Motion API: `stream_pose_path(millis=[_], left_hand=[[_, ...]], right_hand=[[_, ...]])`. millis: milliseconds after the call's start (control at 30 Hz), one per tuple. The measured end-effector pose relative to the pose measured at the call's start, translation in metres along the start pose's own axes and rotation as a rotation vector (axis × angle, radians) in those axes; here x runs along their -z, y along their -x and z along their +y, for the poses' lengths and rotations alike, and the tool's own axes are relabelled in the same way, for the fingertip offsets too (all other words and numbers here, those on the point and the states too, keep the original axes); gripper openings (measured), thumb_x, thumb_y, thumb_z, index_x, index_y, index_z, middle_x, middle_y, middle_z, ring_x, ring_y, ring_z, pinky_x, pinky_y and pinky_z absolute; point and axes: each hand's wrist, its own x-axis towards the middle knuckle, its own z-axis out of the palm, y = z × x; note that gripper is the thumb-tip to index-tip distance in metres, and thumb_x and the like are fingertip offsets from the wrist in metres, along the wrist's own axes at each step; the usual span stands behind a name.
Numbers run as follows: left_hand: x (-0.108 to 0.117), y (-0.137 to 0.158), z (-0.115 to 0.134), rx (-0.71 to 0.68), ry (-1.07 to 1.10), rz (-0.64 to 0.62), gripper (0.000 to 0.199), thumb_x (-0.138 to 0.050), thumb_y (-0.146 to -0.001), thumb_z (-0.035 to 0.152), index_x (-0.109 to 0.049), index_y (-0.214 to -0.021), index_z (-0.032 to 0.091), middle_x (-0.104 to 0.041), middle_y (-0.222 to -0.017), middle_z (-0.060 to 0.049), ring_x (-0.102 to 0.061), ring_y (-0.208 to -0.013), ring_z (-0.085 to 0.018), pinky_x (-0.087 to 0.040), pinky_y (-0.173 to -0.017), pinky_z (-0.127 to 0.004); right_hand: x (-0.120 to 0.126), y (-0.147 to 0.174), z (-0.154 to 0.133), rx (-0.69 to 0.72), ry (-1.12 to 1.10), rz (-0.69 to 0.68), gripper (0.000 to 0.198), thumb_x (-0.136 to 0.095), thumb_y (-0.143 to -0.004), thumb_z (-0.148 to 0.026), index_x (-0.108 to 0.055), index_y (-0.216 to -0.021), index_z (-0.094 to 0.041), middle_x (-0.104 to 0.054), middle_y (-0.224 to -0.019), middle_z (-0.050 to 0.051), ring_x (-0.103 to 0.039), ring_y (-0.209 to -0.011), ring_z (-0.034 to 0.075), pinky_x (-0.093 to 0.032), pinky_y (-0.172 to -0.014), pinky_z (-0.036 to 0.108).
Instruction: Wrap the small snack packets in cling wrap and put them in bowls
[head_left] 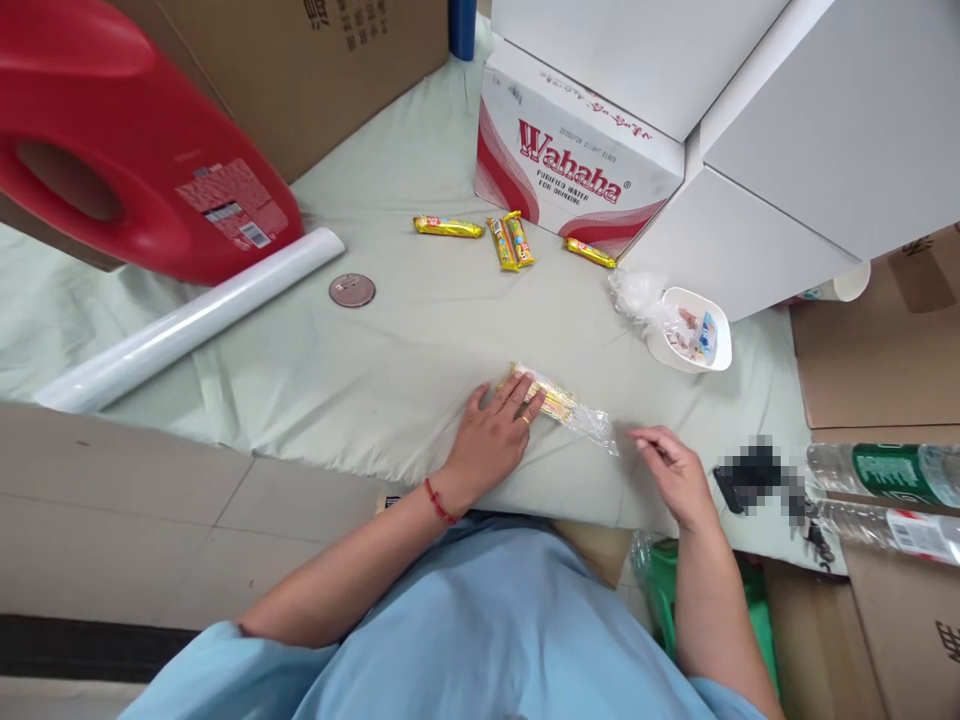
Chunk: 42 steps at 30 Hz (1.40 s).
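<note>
My left hand (496, 432) lies with fingers stretched over a clear plastic wrapper (596, 425) around thin yellow sticks (555, 402), pressing it on the cloth. The wrapper's crinkled free end points toward my right hand (675, 475). That hand hovers just right of it, thumb and fingers pinched together; whether they hold anything is too small to see. Farther back lie yellow-wrapped snack sticks: one on the left (448, 227), a pair (510, 241) in the middle and one on the right (590, 252) by the Wahaba-style lettered carton (570, 165).
A white tub (720, 345) with crumpled plastic stands right. At left are a red jug (172, 130), a white roll (202, 318) and a round disc (352, 290). Plastic bottles (885, 472) lie at far right, near a partly blurred dark object (727, 490). White boxes rise behind.
</note>
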Motion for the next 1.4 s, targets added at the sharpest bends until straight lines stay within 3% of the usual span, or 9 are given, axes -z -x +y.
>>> stream_pose_path(millis=[100,300,433,567,867,1033,1167,1267,1400], left_hand=[[-0.001,0.0,0.0,-0.004,-0.005,0.006,0.061,-0.044,-0.102,0.015,-0.049,-0.162,0.028,-0.042,-0.172,-0.01,-0.039,-0.161,-0.028,-0.034,-0.125,-0.059],[-0.003,0.0,0.001,0.009,-0.018,0.02,0.062,-0.04,-0.106,0.018,-0.039,-0.167,0.026,-0.042,-0.172,-0.01,-0.04,-0.16,-0.026,-0.033,-0.126,-0.055],[-0.004,0.001,0.002,-0.002,-0.026,0.004,0.058,-0.042,-0.105,0.017,-0.048,-0.162,0.025,-0.043,-0.171,-0.011,-0.04,-0.16,-0.026,-0.032,-0.127,-0.056],[-0.005,0.002,0.004,0.007,-0.034,-0.01,0.059,-0.039,-0.104,0.014,-0.049,-0.162,0.025,-0.042,-0.172,-0.011,-0.039,-0.161,-0.026,-0.032,-0.126,-0.06],[-0.009,0.002,0.0,0.013,0.077,-0.027,0.051,-0.04,-0.103,0.014,-0.059,-0.151,0.014,-0.046,-0.169,-0.019,-0.037,-0.162,-0.032,-0.023,-0.131,-0.068],[-0.014,0.009,-0.017,0.034,0.461,0.202,0.074,-0.051,-0.083,0.005,-0.046,-0.156,0.012,-0.052,-0.163,-0.021,-0.042,-0.159,-0.03,-0.037,-0.13,-0.055],[-0.014,0.012,-0.026,0.24,0.738,0.374,0.067,-0.053,-0.079,0.004,-0.049,-0.144,0.018,-0.064,-0.145,-0.017,-0.062,-0.139,-0.028,-0.051,-0.12,-0.051],[-0.013,0.008,-0.026,0.371,0.794,0.392,0.052,-0.056,-0.081,0.007,-0.055,-0.132,0.017,-0.067,-0.132,-0.015,-0.067,-0.127,-0.027,-0.054,-0.115,-0.05],[-0.009,0.003,-0.024,0.407,0.807,0.416,0.038,-0.058,-0.087,0.013,-0.057,-0.125,0.019,-0.067,-0.125,-0.012,-0.069,-0.117,-0.025,-0.058,-0.108,-0.047]], right_hand=[[-0.014,-0.015,-0.003,-0.049,0.07,0.164,0.044,-0.055,-0.101,-0.061,-0.076,-0.118,-0.026,-0.073,-0.114,0.012,-0.068,-0.103,0.029,-0.056,-0.089,0.045],[-0.051,-0.034,-0.017,0.062,0.12,0.081,0.037,-0.068,-0.091,-0.06,-0.074,-0.092,-0.024,-0.069,-0.126,0.017,-0.06,-0.124,0.035,-0.048,-0.108,0.058],[-0.041,-0.03,-0.031,-0.097,-0.19,0.041,0.037,-0.072,-0.086,-0.061,-0.066,-0.087,-0.025,-0.071,-0.1,0.009,-0.068,-0.086,0.024,-0.058,-0.074,0.039],[-0.038,-0.042,-0.06,-0.173,-0.303,-0.019,0.036,-0.076,-0.083,-0.058,-0.06,-0.085,-0.025,-0.059,-0.068,-0.003,-0.05,-0.053,0.015,-0.041,-0.049,0.028],[-0.117,-0.098,-0.124,0.102,0.308,-0.154,0.012,-0.057,-0.099,-0.024,-0.061,-0.088,-0.022,-0.069,-0.086,0.004,-0.061,-0.078,0.019,-0.043,-0.072,0.029],[-0.135,-0.079,-0.115,0.286,0.455,-0.123,0.031,-0.035,-0.112,-0.027,-0.065,-0.106,-0.019,-0.064,-0.104,0.011,-0.061,-0.086,0.022,-0.046,-0.077,0.032],[-0.144,-0.061,-0.105,0.416,0.574,-0.068,0.033,-0.049,-0.109,-0.037,-0.062,-0.126,-0.012,-0.062,-0.115,0.018,-0.058,-0.104,0.031,-0.049,-0.092,0.041],[-0.147,-0.06,-0.11,0.399,0.663,-0.108,0.041,-0.062,-0.104,-0.042,-0.06,-0.131,-0.012,-0.062,-0.119,0.019,-0.057,-0.107,0.033,-0.049,-0.091,0.043],[-0.139,-0.076,-0.124,0.258,0.678,-0.174,0.021,-0.065,-0.103,-0.031,-0.065,-0.12,-0.019,-0.064,-0.116,0.014,-0.06,-0.1,0.028,-0.048,-0.077,0.036]])
